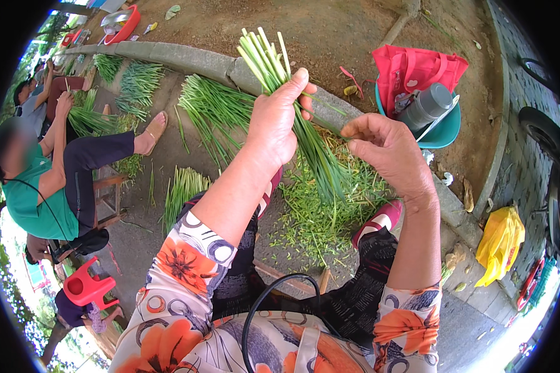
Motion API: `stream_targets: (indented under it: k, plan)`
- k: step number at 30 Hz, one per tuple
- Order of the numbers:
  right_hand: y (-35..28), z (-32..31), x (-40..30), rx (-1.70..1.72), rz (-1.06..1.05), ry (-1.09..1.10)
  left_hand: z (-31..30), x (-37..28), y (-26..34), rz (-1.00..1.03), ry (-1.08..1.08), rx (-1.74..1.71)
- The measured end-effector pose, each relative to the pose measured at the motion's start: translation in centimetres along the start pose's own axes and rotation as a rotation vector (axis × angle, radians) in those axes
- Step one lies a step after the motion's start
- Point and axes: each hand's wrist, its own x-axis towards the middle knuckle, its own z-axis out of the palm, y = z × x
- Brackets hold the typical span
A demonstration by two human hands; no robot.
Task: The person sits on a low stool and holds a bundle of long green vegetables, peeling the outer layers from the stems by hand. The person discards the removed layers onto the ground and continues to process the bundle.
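My left hand (280, 114) grips a bunch of long green chive-like stalks (315, 149). Their pale, thicker ends point up and away from me, and the thin leafy ends hang down to the right. Thumb and fingertips of my right hand (385, 151) pinch the end of a thin green leaf (329, 125) that sticks out from the bunch. Beneath both hands, a heap of short green trimmings (317, 224) covers the ground between my shoes. Left of my arm lie a large pile of the same stalks (219, 109) and a smaller pile (184, 191).
A stone kerb (186, 58) runs beyond the piles. Beside it stands a teal basin (441, 139) holding a red bag (415, 70) and a grey flask (427, 105). A yellow plastic bag (500, 245) lies right. At left, a seated person (39, 186) handles stalks near a red chair (88, 284).
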Motion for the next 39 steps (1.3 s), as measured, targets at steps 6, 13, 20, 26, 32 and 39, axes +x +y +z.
stream_targets:
  k: [6,13,20,26,32,39]
  plan:
    - [-0.1,0.6,0.4,-0.161,0.0,0.137,0.5,-0.6,-0.7,-0.026,-0.039,0.041]
    - [0.5,1.3,0.5,-0.464,-0.068,0.178,0.7,-1.0,-0.7,-0.047,-0.082,0.073]
    - [0.8,1.8,0.5,-0.512,-0.29,0.175,0.5,-0.9,-0.6,-0.085,-0.092,0.065]
    - [-0.2,2.2,0.3,-0.253,-0.362,0.095,0.0,-0.4,-0.1,-0.136,-0.042,0.042]
    - [-0.5,1.5,0.1,-0.429,-0.158,0.095,-0.2,-0.1,0.0,-0.075,-0.017,0.034]
    - [1.0,2.1,1.0,-0.236,-0.287,0.35,0.5,-0.8,-0.8,-0.149,-0.043,0.101]
